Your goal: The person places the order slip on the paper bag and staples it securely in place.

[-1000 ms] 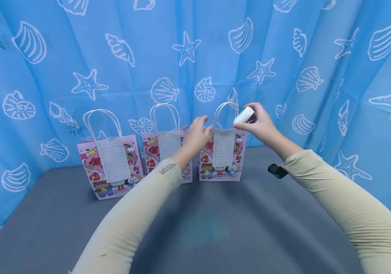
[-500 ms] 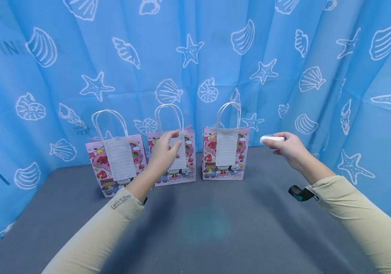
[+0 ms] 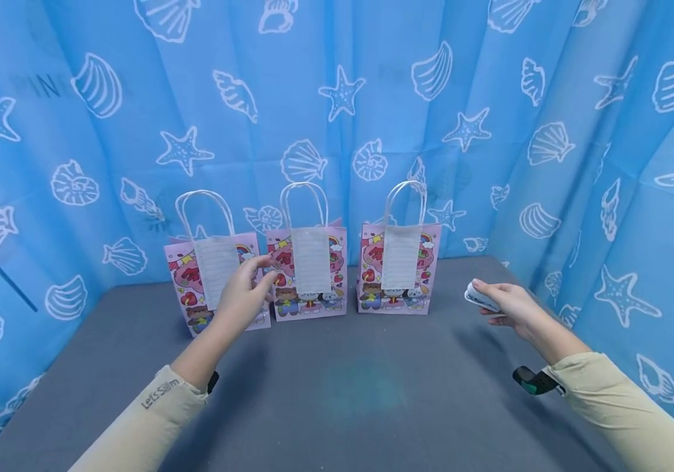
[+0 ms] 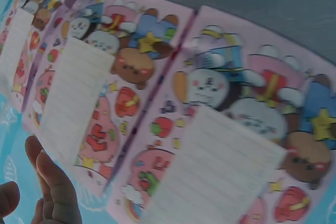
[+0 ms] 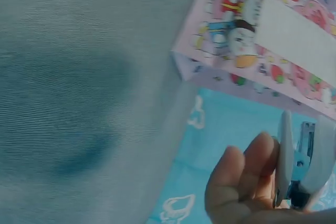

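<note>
A small white stapler is in my right hand, held between thumb and fingers above the right side of the table. Its metal channel shows in the right wrist view. My left hand holds nothing; its fingers are loosely bent in front of the left paper bag and overlap it. Two more pink cartoon bags stand upright to its right, the middle bag and the right bag. Each has white twisted handles and a strip of lined paper hanging down its front.
The grey table stretches in front of the bags. Behind it hangs a blue curtain with white seashells and starfish. A black wrist strap sticks out below the right sleeve.
Both hands have drawn back from the right bag and moved apart. The left went left and down; the right went right and down, still holding the stapler. The bags stay standing.
</note>
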Tool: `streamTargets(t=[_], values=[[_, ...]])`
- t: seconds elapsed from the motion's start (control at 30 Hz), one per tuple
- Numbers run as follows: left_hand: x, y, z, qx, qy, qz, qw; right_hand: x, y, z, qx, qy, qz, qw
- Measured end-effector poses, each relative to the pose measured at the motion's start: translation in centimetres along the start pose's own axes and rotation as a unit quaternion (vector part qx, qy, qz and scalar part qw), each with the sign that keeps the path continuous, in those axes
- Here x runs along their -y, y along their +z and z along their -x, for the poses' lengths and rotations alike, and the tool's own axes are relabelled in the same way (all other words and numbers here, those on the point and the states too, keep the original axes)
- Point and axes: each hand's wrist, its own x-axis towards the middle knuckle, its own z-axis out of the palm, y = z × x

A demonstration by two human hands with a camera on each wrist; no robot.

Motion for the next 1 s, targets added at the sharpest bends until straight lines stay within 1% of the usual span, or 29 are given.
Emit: streamTargets(t=[0.1,0.2,0.33,0.37,0.47,0.53,0.6,0.7,0.8,0.9,1.0], values=[[0.9,-0.6,0.7,0.001,-0.019,-0.001,0.9998,-1.1,0.3,0.3,0.002,0.012,0.019,0.9997],[1.7,-1.2,1.4,-0.002,-0.027,-0.011,0.9996,-1.8,0.3,0.3,-0.006,0.037,-0.015,0.9992],[2.9,-2.0,2.2,-0.010,-0.032,-0.023,0.9992,-2.7,0.3,0.2,-0.007,0.065,-0.075,0.9950],[3.2,-2.1,2.4,-0.013,-0.031,-0.027,0.9990,-3.0,0.3,0.2,-0.009,0.072,-0.075,0.9946],[4.2,-2.7,3.1,-0.023,-0.033,-0.043,0.9982,-3.7,0.5,0.1,-0.011,0.091,-0.048,0.9946],[4.8,-3.2,3.6,-0.029,-0.036,-0.052,0.9976,-4.1,0.7,-0.1,-0.014,0.111,-0.027,0.9934],[5.3,-3.8,4.1,-0.031,-0.042,-0.058,0.9969,-4.4,0.9,-0.3,-0.011,0.126,-0.008,0.9919],[6.0,-4.6,4.8,-0.035,-0.048,-0.070,0.9958,-4.6,1.1,-0.6,-0.002,0.138,0.013,0.9904],[6.6,-5.2,5.4,-0.037,-0.056,-0.082,0.9944,-4.8,1.3,-0.9,0.007,0.135,0.036,0.9902],[7.1,-5.7,6.2,-0.034,-0.067,-0.091,0.9929,-5.2,1.4,-0.9,0.014,0.129,0.045,0.9905],[7.8,-5.9,6.8,-0.027,-0.078,-0.101,0.9914,-5.5,1.6,-0.8,0.007,0.118,0.050,0.9918]])
